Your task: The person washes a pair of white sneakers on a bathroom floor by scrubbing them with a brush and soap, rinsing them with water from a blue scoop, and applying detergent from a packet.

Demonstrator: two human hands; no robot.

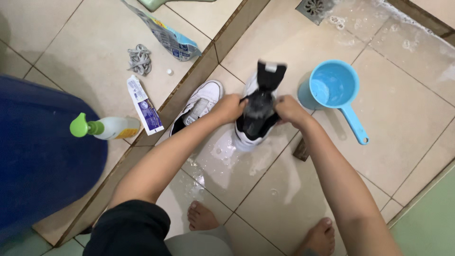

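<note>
A white and black sneaker (259, 124) sits on the wet tiled floor, its black tongue pulled up and out. My left hand (229, 107) grips the sneaker's left side at the opening. My right hand (288, 110) grips its right side. A second white sneaker (199, 105) lies just to the left, beside my left wrist. Whether anything else is in my fingers stays hidden.
A blue dipper (334, 90) with a long handle stands right of the sneaker. On the raised tiles at left lie a spray bottle (105, 127), a tube (144, 105), grey laces (140, 60) and a detergent pouch (166, 34). A floor drain (315, 8) is at top. My bare feet (201, 215) stand below.
</note>
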